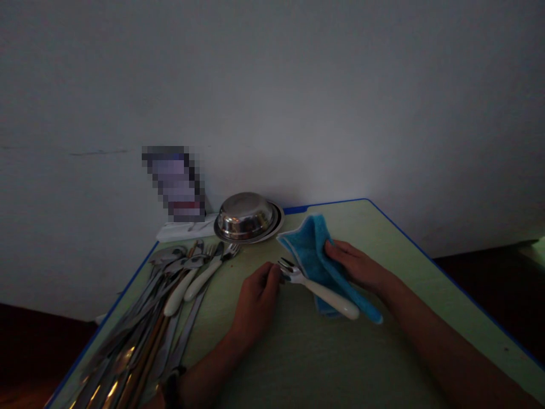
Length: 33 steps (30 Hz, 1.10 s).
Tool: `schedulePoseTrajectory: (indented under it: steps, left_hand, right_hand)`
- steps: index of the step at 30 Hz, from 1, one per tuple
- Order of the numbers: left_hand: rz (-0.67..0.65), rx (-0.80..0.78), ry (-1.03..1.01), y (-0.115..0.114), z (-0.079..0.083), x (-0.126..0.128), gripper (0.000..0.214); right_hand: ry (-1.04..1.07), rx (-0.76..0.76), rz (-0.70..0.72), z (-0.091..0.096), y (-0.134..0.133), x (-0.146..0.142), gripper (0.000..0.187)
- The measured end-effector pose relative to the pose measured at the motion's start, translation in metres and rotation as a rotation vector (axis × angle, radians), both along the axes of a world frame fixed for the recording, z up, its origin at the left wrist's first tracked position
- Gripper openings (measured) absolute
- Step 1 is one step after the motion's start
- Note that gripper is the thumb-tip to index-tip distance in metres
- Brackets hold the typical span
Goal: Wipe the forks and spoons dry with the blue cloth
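Observation:
Between my hands is a fork [327,296] with a white handle and metal tines, its handle slanting down to the right. My left hand [258,298] is closed, the fingers pinching the tine end of the fork. A blue cloth [313,244] with a pale edge is gripped in my right hand [355,262], thumb on top. The cloth hangs behind the fork and partly under its handle; I cannot tell whether they touch. Left of my left hand lies a pile of cutlery [157,307], with spoons, forks, knives and chopsticks.
Upturned metal bowls [247,216] sit at the back of the pale green table [395,250], which has a blue edge. A blurred-out, phone-like screen [176,184] leans against the wall [323,102] above a white object [185,229]. White-handled cutlery [204,280] lies atop the pile.

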State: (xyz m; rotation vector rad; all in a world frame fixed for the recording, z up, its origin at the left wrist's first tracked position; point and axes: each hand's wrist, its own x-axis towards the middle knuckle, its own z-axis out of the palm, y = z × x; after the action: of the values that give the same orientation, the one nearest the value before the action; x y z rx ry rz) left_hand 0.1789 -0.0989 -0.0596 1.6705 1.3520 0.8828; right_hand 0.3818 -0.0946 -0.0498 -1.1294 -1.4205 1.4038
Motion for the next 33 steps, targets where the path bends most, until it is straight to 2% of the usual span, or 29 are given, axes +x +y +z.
schedulePoseTrajectory:
  steps: [3, 5, 7, 10, 12, 14, 16, 18, 22, 25, 30, 33]
  left_hand:
    - [0.049, -0.041, -0.039, 0.001, 0.000, 0.000, 0.033]
    - [0.066, -0.065, -0.049, 0.002, 0.001, 0.000, 0.033]
    - [0.067, -0.059, -0.045, 0.003, 0.002, -0.001, 0.032]
    - [0.040, -0.025, -0.046, 0.002, 0.003, -0.001, 0.031]
    - [0.025, -0.011, -0.042, 0.001, 0.003, -0.001, 0.030]
    - [0.039, 0.016, -0.021, 0.000, 0.002, -0.001, 0.030]
    - [0.071, 0.043, -0.008, -0.001, 0.001, -0.001, 0.031]
    - [0.103, 0.042, -0.031, -0.001, -0.001, 0.000, 0.032]
    - [0.111, 0.004, -0.166, -0.002, -0.005, 0.000, 0.030]
    - [0.087, -0.015, -0.234, -0.003, -0.005, 0.002, 0.029]
    - [0.013, -0.094, -0.271, -0.004, -0.006, 0.004, 0.026]
    - [-0.082, -0.087, -0.217, -0.006, -0.008, 0.003, 0.027]
  right_hand:
    - [-0.205, 0.344, -0.017, 0.009, -0.001, 0.000, 0.028]
    - [-0.315, 0.472, -0.029, 0.014, -0.004, -0.001, 0.023]
    - [-0.377, 0.500, 0.068, 0.019, -0.007, -0.002, 0.023]
    - [-0.405, 0.452, 0.359, 0.024, -0.011, -0.002, 0.027]
    - [-0.405, 0.409, 0.439, 0.026, -0.012, -0.003, 0.036]
    - [-0.454, 0.375, 0.358, 0.026, -0.011, -0.003, 0.041]
    - [-0.567, 0.341, 0.206, 0.024, -0.011, -0.005, 0.036]
    - [-0.676, 0.327, 0.119, 0.023, -0.011, -0.006, 0.036]
    - [-0.779, 0.328, 0.189, 0.023, -0.014, -0.009, 0.044]
    - [-0.861, 0.328, 0.248, 0.023, -0.015, -0.009, 0.035]
    - [-0.929, 0.538, 0.143, 0.021, -0.012, -0.003, 0.026]
    - [-0.945, 0.579, 0.143, 0.021, -0.010, 0.003, 0.024]
